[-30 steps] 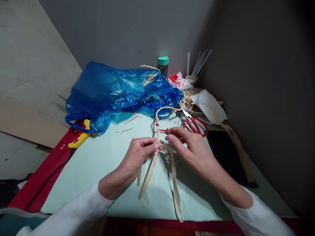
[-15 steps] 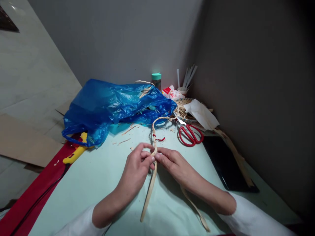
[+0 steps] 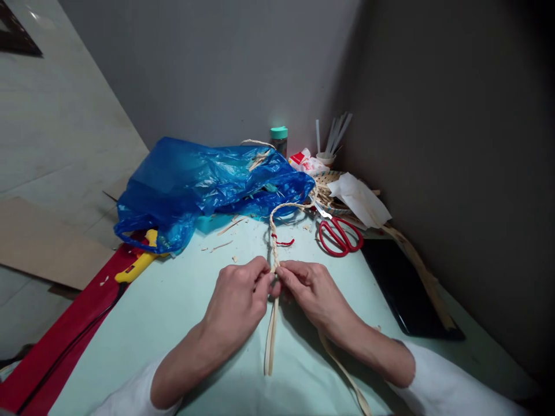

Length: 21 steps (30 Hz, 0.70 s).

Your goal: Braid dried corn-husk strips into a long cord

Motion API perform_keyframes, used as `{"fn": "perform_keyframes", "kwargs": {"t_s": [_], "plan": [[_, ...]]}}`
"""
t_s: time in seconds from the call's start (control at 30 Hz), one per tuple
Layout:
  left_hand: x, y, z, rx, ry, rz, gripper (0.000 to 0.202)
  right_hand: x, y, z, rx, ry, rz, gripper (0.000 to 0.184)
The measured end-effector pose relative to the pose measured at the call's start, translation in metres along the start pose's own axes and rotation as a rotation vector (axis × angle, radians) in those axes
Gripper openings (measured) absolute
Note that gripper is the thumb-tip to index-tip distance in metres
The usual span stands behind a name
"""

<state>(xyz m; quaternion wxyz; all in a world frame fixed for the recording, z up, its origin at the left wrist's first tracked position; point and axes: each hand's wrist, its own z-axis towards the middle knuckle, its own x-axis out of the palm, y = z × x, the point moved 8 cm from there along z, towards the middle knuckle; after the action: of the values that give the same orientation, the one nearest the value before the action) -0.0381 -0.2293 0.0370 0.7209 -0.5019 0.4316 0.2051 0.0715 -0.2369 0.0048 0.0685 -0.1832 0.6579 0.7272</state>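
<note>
A braided straw cord [image 3: 273,231] runs from the woven basket toward me, with a red thread [image 3: 281,241] tied round it. My left hand [image 3: 237,300] and my right hand [image 3: 309,292] meet at the braid's near end, both pinched shut on the straw strips. Loose flat strips [image 3: 271,338] hang from under my hands toward the table's front edge; another strip [image 3: 342,370] trails out under my right wrist.
A crumpled blue plastic bag [image 3: 203,179] lies at the back left of the pale green table [image 3: 173,300]. Red scissors [image 3: 340,236], a woven basket [image 3: 329,193] with white paper, a teal-capped bottle [image 3: 280,138], a cup of sticks [image 3: 326,156], a black tablet [image 3: 405,289] and a yellow tool [image 3: 139,263] surround me.
My right hand has come in from the right to meet the left at the braid. The loose strips have swung closer together below my hands. The view has tilted slightly.
</note>
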Motion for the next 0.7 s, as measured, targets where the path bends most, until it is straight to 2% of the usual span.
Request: {"fn": "perform_keyframes", "kwargs": {"t_s": [0.07,0.17,0.27,0.37,0.47,0.53,0.57,0.6,0.63,0.67,0.7], "plan": [[0.000,-0.007,-0.005,0.086,-0.078,0.094,0.024,-0.002,-0.001,0.000,-0.013,-0.009,0.033,0.035],[-0.001,-0.022,-0.016,0.250,-0.254,0.249,0.024,-0.003,-0.003,0.001,0.014,0.000,0.090,0.034],[0.005,-0.034,-0.025,0.369,-0.359,0.358,0.023,0.004,-0.006,0.000,0.095,0.076,0.293,0.033],[0.014,-0.042,-0.032,0.443,-0.375,0.425,0.023,0.011,-0.012,-0.001,0.165,0.121,0.484,0.033],[0.013,-0.045,-0.032,0.464,-0.282,0.286,0.019,0.012,-0.019,-0.001,0.209,0.110,0.547,0.032],[0.005,-0.038,-0.024,0.388,-0.193,0.056,0.022,0.011,-0.020,-0.001,0.216,0.115,0.546,0.032],[-0.001,-0.030,-0.018,0.304,-0.175,-0.072,0.027,0.011,-0.020,-0.002,0.221,0.122,0.532,0.033],[-0.010,-0.016,-0.012,0.165,-0.227,-0.168,0.030,0.011,-0.020,-0.002,0.229,0.130,0.513,0.034],[-0.019,-0.002,-0.007,0.039,-0.299,-0.267,0.024,0.011,-0.019,-0.002,0.236,0.135,0.493,0.034],[-0.019,0.009,-0.002,-0.049,-0.284,-0.397,0.015,0.011,-0.018,-0.003,0.239,0.140,0.480,0.034],[-0.012,0.016,0.004,-0.097,-0.195,-0.574,0.013,0.010,-0.017,-0.003,0.234,0.143,0.478,0.033]]}}
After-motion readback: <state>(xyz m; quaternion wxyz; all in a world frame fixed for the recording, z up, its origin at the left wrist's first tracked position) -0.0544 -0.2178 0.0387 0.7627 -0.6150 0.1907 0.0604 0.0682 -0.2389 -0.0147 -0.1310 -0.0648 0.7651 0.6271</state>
